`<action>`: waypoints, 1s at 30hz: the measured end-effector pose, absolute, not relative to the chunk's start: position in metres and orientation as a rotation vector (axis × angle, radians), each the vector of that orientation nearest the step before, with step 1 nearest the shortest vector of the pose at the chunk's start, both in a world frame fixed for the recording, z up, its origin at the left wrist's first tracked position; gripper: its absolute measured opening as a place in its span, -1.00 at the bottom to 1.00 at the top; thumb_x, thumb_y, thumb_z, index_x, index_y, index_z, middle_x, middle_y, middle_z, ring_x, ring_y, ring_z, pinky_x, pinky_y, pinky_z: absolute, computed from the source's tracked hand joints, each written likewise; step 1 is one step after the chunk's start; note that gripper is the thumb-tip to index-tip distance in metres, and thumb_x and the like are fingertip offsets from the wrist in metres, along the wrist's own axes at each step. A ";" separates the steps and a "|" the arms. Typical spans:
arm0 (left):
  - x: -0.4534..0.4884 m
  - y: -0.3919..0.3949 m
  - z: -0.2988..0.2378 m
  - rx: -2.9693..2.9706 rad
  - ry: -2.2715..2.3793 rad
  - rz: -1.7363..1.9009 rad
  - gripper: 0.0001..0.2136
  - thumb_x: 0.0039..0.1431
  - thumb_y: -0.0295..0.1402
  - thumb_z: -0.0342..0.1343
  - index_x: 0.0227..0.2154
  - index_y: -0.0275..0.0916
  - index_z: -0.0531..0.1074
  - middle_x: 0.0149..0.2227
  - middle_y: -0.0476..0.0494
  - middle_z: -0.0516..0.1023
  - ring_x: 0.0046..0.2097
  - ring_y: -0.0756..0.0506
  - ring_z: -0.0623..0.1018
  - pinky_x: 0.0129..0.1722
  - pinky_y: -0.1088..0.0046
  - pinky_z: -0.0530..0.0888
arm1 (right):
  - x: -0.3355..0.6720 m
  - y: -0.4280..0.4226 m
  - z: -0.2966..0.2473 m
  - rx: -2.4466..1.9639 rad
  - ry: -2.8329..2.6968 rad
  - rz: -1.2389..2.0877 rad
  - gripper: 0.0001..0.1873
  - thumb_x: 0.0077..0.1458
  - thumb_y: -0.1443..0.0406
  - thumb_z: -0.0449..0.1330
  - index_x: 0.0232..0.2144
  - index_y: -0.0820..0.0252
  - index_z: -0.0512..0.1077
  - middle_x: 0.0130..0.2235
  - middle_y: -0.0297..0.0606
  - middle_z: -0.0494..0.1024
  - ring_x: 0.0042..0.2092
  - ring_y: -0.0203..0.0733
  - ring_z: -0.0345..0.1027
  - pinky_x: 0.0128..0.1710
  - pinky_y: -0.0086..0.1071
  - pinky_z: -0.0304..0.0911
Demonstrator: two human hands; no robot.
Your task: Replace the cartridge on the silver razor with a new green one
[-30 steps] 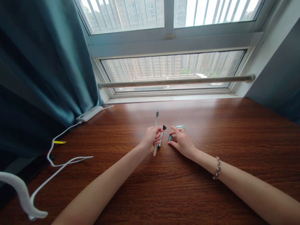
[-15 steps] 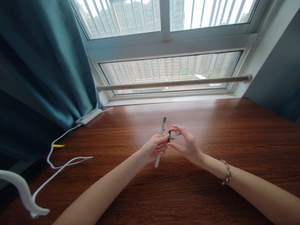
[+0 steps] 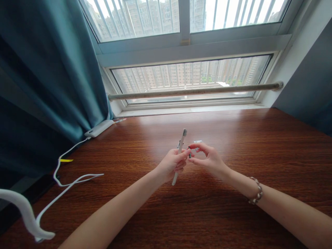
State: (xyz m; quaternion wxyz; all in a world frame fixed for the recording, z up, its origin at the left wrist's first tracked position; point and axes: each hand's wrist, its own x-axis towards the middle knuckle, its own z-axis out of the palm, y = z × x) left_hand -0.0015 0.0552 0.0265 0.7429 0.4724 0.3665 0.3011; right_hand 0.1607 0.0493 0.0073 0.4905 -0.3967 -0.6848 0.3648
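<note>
A white toothbrush [image 3: 183, 140] is held upright at a tilt, its dark-bristled head at the top, with my left hand [image 3: 174, 162] wrapped round its handle. The same hand's thumb rests against a small dark green and black piece [image 3: 190, 152], too small to name. My right hand [image 3: 209, 157] has its thumb and index finger curved round that piece, at its lower and upper ends. Behind the brush handle a small dark and silvery bit [image 3: 178, 144] shows, partly hidden. A small clear or silvery item [image 3: 197, 141] appears just beyond my right fingers.
Both hands are above a reddish-brown wooden table [image 3: 145, 207]. At the left lie a white power strip [image 3: 100, 129], a white cable [image 3: 70, 183] and a yellow strip [image 3: 66, 160]. A blue curtain [image 3: 52, 69] hangs there. A metal rail [image 3: 194, 92] crosses the window behind.
The small dark green piece has turned and now shows narrower between my hands. Both hands have shifted slightly right in view, and more of the clear item behind my right fingers shows.
</note>
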 end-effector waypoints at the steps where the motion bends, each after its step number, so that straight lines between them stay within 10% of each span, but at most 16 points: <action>1: -0.001 0.054 0.028 1.067 0.801 0.689 -0.67 0.02 -0.09 0.03 -0.38 -0.31 0.35 -0.77 0.18 -0.04 -0.71 0.15 -0.09 -0.73 0.62 -0.14 | 0.162 0.051 0.007 -0.927 -1.569 1.051 -0.63 -0.15 0.21 0.24 -0.22 0.15 0.36 -0.19 -0.22 0.47 -0.14 -0.16 0.33 -0.15 -0.26 0.22; 6: 0.002 0.047 0.035 1.275 0.857 0.832 -0.61 0.12 -0.04 -0.18 -0.39 -0.29 0.32 -0.75 0.11 0.14 -0.72 0.13 0.03 -0.70 0.60 -0.01 | 0.175 0.063 0.006 -0.679 -1.136 1.546 -0.61 -0.09 0.17 0.19 -0.14 0.02 0.32 -0.09 -0.26 0.43 -0.14 -0.19 0.37 -0.13 -0.25 0.24; 30: 0.002 0.044 0.030 1.591 0.900 0.826 -0.67 0.13 -0.09 -0.13 -0.50 -0.29 0.24 -0.68 0.12 0.02 -0.62 0.11 0.06 -0.63 0.57 0.00 | 0.183 0.065 0.011 -0.440 -0.977 1.783 -0.69 -0.11 0.24 0.25 -0.22 0.11 0.44 -0.18 -0.31 0.47 -0.19 -0.31 0.32 -0.16 -0.41 0.22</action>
